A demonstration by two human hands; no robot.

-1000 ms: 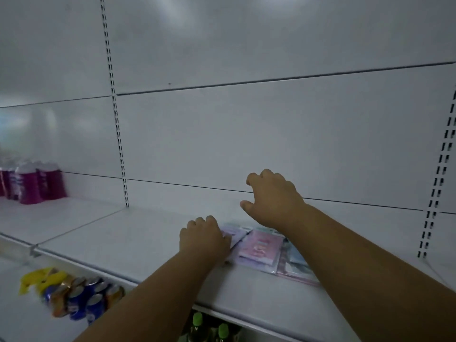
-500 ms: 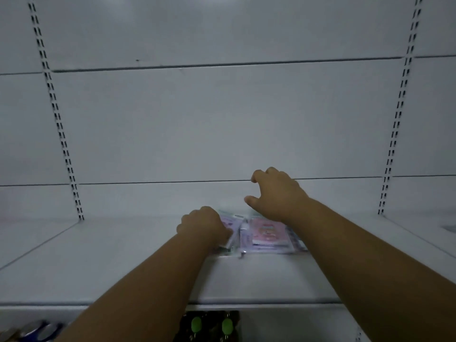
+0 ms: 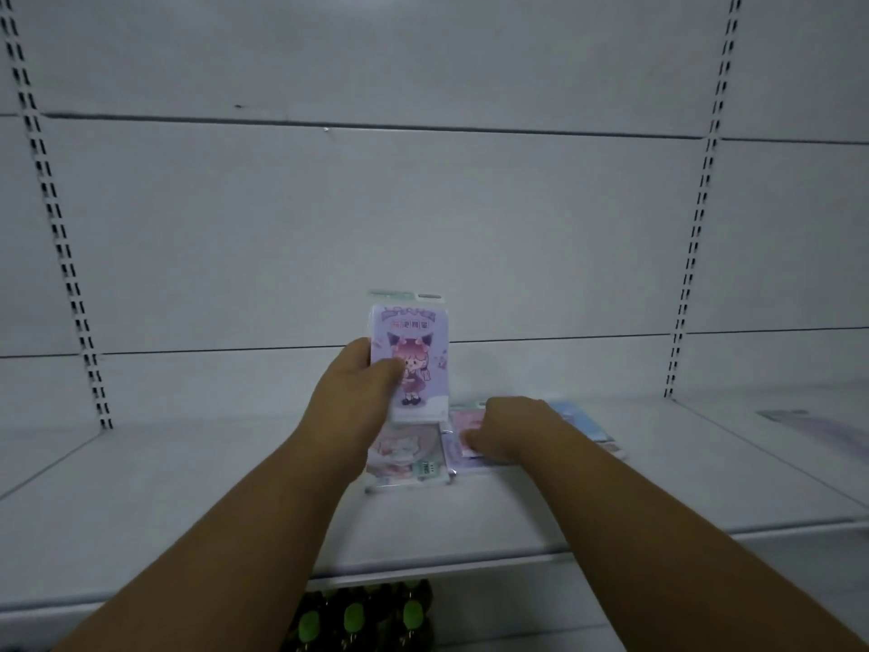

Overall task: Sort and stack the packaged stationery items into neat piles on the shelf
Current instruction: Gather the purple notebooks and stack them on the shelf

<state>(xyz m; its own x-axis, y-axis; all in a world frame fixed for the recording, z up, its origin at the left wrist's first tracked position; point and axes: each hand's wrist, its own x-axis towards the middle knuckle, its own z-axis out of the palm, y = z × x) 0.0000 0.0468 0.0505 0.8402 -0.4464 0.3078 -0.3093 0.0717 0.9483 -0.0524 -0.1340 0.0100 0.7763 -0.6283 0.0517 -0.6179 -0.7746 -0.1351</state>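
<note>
My left hand (image 3: 355,390) holds a purple packaged stationery item (image 3: 410,357) upright above the white shelf (image 3: 188,487); its front shows a cartoon girl. Below it a pale pink packet (image 3: 408,456) lies flat on the shelf. My right hand (image 3: 505,428) rests fingers-down on a pink packet (image 3: 465,423) lying to the right of that one. A light blue packet (image 3: 571,416) pokes out beyond the right hand. Whether the right hand grips the pink packet or only presses on it cannot be made out.
White back panels with slotted uprights (image 3: 61,237) rise behind the shelf. Dark bottles with green caps (image 3: 352,618) stand on the level below. A faint flat item (image 3: 809,423) lies on the neighbouring shelf section at far right.
My left hand has lifted the purple packet off the pile and stood it upright. My right hand has dropped from hovering onto the pink packet. The view has moved closer.
</note>
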